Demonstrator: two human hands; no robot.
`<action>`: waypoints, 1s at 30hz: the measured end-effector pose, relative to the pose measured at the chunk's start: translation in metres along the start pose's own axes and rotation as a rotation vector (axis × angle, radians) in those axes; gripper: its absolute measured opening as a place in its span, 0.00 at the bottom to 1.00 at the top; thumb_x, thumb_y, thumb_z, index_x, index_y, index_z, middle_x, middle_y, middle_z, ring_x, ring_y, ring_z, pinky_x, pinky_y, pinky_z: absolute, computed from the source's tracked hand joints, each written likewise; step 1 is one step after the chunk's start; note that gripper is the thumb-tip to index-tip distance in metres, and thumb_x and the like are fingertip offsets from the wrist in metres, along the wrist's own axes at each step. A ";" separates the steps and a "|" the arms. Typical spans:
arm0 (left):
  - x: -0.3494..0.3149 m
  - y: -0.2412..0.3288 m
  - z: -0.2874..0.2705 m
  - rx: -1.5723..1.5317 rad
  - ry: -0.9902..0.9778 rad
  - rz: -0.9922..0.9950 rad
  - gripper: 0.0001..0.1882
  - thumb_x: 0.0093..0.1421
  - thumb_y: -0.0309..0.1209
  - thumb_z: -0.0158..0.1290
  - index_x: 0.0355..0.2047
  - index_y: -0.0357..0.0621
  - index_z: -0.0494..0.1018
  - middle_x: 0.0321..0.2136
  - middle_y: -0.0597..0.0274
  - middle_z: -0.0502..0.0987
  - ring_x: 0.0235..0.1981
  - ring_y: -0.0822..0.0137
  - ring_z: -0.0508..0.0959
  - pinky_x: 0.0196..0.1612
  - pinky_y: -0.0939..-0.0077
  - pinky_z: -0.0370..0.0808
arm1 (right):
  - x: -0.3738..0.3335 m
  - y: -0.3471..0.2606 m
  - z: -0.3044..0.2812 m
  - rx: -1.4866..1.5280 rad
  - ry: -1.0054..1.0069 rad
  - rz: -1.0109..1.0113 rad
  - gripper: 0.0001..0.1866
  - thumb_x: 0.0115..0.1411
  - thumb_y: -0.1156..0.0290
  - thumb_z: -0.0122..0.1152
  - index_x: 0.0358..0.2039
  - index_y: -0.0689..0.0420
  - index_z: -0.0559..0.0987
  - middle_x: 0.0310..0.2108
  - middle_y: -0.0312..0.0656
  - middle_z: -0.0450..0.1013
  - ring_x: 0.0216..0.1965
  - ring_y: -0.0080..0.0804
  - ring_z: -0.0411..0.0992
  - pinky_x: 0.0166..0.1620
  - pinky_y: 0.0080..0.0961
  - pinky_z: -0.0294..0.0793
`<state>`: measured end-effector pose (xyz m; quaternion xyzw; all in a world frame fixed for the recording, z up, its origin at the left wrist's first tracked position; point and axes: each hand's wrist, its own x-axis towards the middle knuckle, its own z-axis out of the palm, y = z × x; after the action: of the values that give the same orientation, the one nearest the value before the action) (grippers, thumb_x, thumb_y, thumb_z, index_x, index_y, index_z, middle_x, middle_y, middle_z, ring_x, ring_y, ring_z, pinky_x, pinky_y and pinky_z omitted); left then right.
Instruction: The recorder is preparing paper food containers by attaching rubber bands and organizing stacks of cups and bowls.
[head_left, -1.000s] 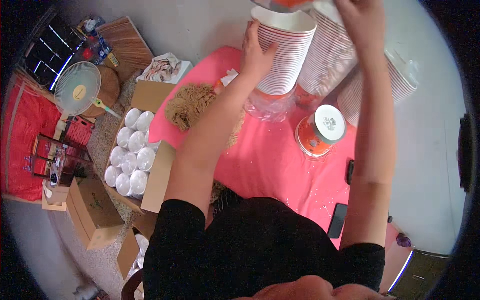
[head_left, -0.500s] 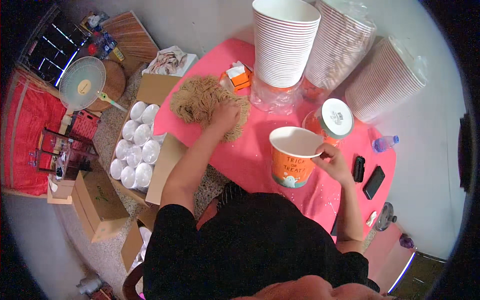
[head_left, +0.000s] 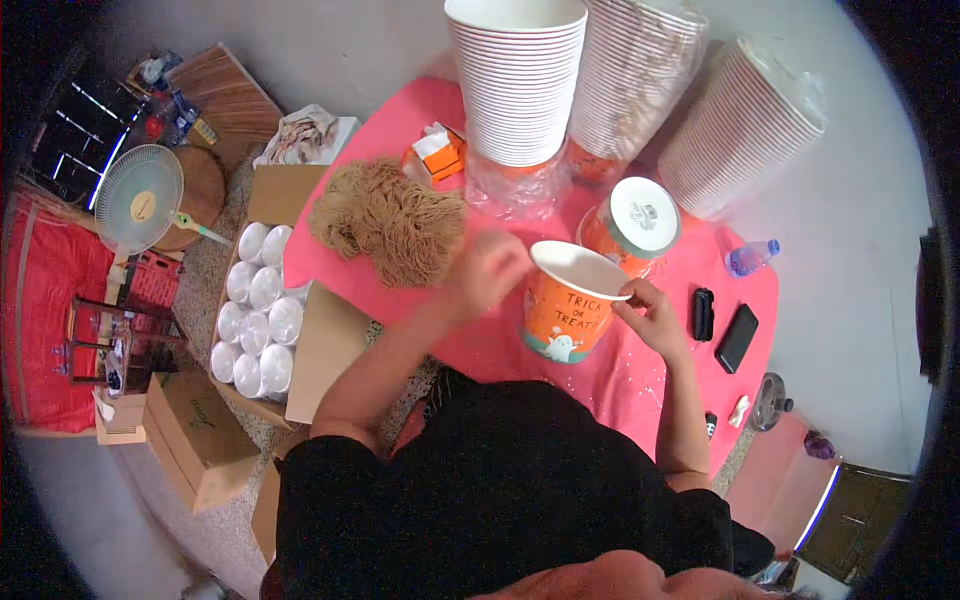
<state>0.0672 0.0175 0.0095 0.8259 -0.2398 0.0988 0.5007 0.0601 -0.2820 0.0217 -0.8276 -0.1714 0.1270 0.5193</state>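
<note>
An orange paper bucket (head_left: 558, 325) with a white inside and a small ghost picture stands on the pink-covered table (head_left: 480, 345), tilted a little. My right hand (head_left: 650, 318) pinches its rim on the right side, the thumb and fingers closed over the edge. My left hand (head_left: 492, 272) hovers between the bucket and a heap of tan cords (head_left: 385, 220). Motion smears its fingers, so I cannot make out whether it holds anything. Behind the bucket, another orange bucket (head_left: 622, 235) rests upside down with its white base up.
Tall stacks of white-rimmed buckets (head_left: 515, 95) line the table's back, partly in plastic. An orange-and-white packet (head_left: 436, 155) lies near the cords. A small bottle (head_left: 752, 258), a black case (head_left: 703, 314) and a phone (head_left: 737, 338) sit right. A carton (head_left: 335, 345) of clear-wrapped white cups stands left.
My left hand has left the cord heap and moved right toward the bucket. My right hand keeps its hold on the rim. The whole view has shifted slightly.
</note>
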 end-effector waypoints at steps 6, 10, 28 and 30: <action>-0.031 0.034 0.037 -0.156 -0.005 -0.046 0.05 0.56 0.27 0.51 0.30 0.39 0.68 0.29 0.59 0.70 0.29 0.65 0.72 0.34 0.74 0.69 | -0.004 0.027 -0.011 0.186 -0.056 -0.036 0.06 0.52 0.77 0.57 0.31 0.60 0.71 0.31 0.33 0.68 0.34 0.19 0.66 0.39 0.18 0.66; -0.018 0.004 0.030 -0.272 0.268 -0.114 0.02 0.58 0.25 0.47 0.30 0.39 0.67 0.28 0.64 0.69 0.27 0.76 0.68 0.30 0.82 0.66 | -0.006 0.049 -0.016 0.284 -0.111 -0.004 0.08 0.52 0.75 0.59 0.32 0.59 0.71 0.31 0.32 0.68 0.35 0.19 0.66 0.39 0.18 0.66; 0.013 0.028 0.047 0.531 -0.035 -0.019 0.06 0.61 0.33 0.43 0.34 0.45 0.61 0.21 0.57 0.74 0.21 0.55 0.76 0.21 0.59 0.69 | 0.015 -0.041 0.028 -0.011 -0.213 -0.074 0.12 0.51 0.72 0.60 0.38 0.59 0.76 0.35 0.38 0.72 0.42 0.26 0.66 0.45 0.26 0.64; 0.012 0.033 0.050 0.383 0.009 0.026 0.05 0.59 0.29 0.46 0.34 0.42 0.63 0.23 0.57 0.74 0.21 0.58 0.76 0.22 0.65 0.70 | 0.022 -0.043 0.037 0.040 -0.192 -0.060 0.09 0.53 0.74 0.57 0.35 0.61 0.76 0.23 0.36 0.73 0.24 0.19 0.67 0.28 0.18 0.67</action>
<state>0.0571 -0.0423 0.0161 0.9024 -0.2252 0.1527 0.3341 0.0598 -0.2256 0.0442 -0.7956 -0.2426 0.1933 0.5204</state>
